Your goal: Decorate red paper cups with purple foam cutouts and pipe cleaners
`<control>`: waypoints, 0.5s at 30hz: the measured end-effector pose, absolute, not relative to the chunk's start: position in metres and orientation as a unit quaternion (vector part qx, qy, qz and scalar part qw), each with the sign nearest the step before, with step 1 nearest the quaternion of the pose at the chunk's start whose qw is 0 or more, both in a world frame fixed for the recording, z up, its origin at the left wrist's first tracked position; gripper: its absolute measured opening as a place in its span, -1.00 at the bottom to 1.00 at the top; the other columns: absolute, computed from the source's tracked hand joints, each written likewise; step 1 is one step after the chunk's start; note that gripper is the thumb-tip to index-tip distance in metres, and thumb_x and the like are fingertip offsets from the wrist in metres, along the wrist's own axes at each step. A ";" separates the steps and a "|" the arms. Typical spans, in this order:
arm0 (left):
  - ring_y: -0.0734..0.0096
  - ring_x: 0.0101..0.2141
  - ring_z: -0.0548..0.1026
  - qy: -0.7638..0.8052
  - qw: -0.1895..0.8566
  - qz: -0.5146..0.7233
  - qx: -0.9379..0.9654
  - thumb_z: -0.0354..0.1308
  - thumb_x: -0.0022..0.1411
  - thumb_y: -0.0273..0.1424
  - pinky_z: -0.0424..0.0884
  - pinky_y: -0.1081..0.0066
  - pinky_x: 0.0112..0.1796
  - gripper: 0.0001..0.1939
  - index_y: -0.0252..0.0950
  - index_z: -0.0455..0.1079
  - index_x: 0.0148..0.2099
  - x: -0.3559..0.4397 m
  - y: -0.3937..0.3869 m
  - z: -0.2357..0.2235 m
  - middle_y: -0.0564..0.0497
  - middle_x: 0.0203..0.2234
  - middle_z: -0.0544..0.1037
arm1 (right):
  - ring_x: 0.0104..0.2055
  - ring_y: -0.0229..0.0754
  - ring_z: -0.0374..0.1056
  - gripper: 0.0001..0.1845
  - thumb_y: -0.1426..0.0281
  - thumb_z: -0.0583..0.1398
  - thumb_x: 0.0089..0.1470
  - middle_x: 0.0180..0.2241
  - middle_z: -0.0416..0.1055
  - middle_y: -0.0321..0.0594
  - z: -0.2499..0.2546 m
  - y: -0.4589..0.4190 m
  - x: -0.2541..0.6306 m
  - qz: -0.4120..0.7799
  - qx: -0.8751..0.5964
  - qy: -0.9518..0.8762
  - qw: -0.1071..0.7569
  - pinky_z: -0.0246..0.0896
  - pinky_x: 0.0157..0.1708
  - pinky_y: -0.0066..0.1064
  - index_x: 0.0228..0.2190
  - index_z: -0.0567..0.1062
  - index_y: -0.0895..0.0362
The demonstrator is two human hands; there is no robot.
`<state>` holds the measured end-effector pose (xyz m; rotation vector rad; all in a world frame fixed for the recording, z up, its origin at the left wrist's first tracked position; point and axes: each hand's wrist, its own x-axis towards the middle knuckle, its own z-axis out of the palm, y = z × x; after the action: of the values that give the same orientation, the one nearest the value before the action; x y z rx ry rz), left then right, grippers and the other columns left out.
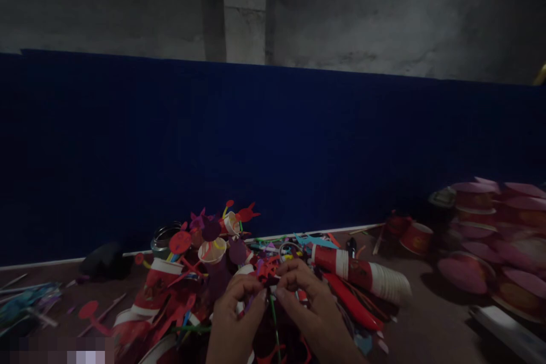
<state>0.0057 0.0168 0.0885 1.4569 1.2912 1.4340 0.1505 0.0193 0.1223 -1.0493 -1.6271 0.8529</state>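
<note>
My left hand (239, 310) and my right hand (311, 307) meet low in the middle of the view, fingers pinched. Between their fingertips is a small dark piece (269, 282), perhaps paper. A thin green strip (274, 318) runs down just below the fingertips; whether it is joined to the piece I cannot tell. Red paper cut-outs (268, 266) lie right behind the fingers. To the left is a heap of red and white paper cups (164, 268) with paper shapes attached. On the right, a stack of paper cups (379, 280) lies on its side.
A red elongated object (354, 302) lies beside my right hand. Pink-topped cups (464, 273) crowd the far right, near a white box-like object (512, 327). A jar (166, 239) stands at the back left. Behind everything rises a blue panel (273, 142).
</note>
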 end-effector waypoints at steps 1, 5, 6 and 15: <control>0.36 -0.40 0.36 0.500 0.356 0.554 0.563 0.11 0.05 -0.25 0.30 0.43 -0.32 -0.79 -0.28 0.35 -0.51 0.006 0.016 0.089 0.03 -0.49 0.40 | -0.28 -0.14 0.28 -0.87 0.42 0.14 -0.03 -0.32 0.35 -0.20 0.121 0.019 0.151 0.343 -0.434 -0.672 0.492 0.18 -0.24 -0.35 -0.58 0.40 0.11; 0.32 -0.37 0.37 0.498 0.358 0.556 0.562 0.13 0.03 -0.26 0.30 0.39 -0.26 -0.80 -0.27 0.35 -0.52 0.008 0.015 0.092 0.02 -0.48 0.42 | -0.22 -0.12 0.30 -0.89 0.43 0.14 -0.02 -0.29 0.37 -0.19 0.118 0.021 0.152 0.307 -0.433 -0.689 0.494 0.17 -0.20 -0.35 -0.55 0.42 0.10; 0.32 -0.37 0.38 0.496 0.356 0.559 0.561 0.13 0.02 -0.27 0.30 0.39 -0.25 -0.80 -0.27 0.34 -0.53 0.009 0.014 0.093 0.02 -0.49 0.42 | -0.21 -0.11 0.30 -0.89 0.44 0.14 -0.02 -0.29 0.37 -0.19 0.117 0.021 0.152 0.293 -0.434 -0.694 0.494 0.16 -0.19 -0.34 -0.54 0.43 0.10; 0.31 -0.36 0.39 0.496 0.353 0.545 0.577 0.12 0.04 -0.29 0.31 0.38 -0.24 -0.82 -0.28 0.35 -0.51 0.007 0.014 0.089 0.01 -0.46 0.42 | -0.25 -0.09 0.31 -0.91 0.46 0.18 -0.04 -0.36 0.41 -0.19 0.110 0.022 0.152 0.148 -0.445 -0.731 0.496 0.19 -0.24 -0.29 -0.53 0.46 0.07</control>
<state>0.0065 0.0143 0.0889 1.4924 1.2841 1.4087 0.1518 0.0221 0.1097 -1.0781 -1.7699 0.3583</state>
